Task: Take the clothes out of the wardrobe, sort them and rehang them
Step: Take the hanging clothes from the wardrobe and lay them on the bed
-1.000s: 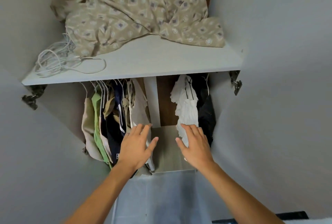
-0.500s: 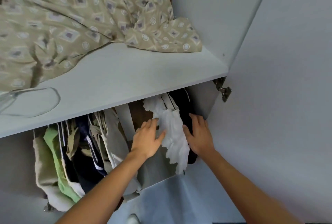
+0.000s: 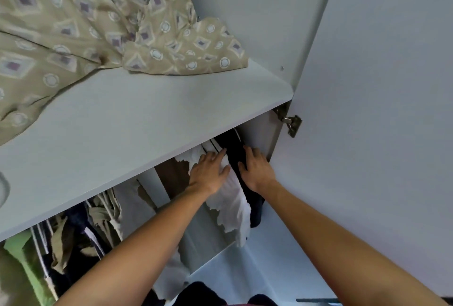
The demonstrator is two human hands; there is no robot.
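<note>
Now L hand (image 3: 209, 173) flat, fingers straight, on white top (image 3: 230, 197); R hand (image 3: 256, 169) flat, fingers straight, on dark garment (image 3: 232, 143), under shelf (image 3: 137, 119).

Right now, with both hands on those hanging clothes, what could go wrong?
The left hand lies on the frilly white garment and the right hand on the dark garment. Their hangers sit hidden under the pale grey shelf, so a pull might snag them. Knuckles could also bump that shelf's edge.
</note>
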